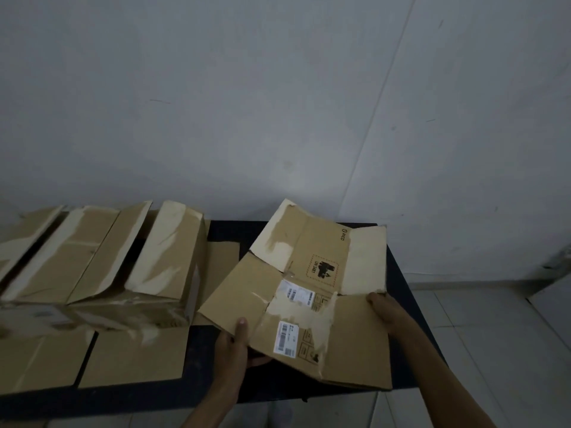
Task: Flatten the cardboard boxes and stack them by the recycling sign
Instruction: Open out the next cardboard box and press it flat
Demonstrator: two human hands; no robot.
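**Two hands hold a flattened box over a dark table**

A flattened brown cardboard box [309, 291] with white shipping labels and torn tape lies tilted over the right end of the dark blue tabletop [398, 273]. The left hand [238, 344] grips its near left edge, thumb on top. The right hand [386, 307] grasps its right edge. At the tabletop's left end sits an unflattened brown cardboard box [102, 267], flaps open, on flat cardboard sheets [129, 356].

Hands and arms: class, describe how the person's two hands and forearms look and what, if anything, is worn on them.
Both are bare. The left hand and right hand wear no gloves, and no rings or watch can be made out in the dim light. Both forearms are uncovered right down to the frame's bottom edge; no sleeve or cuff shows. No markings are visible.
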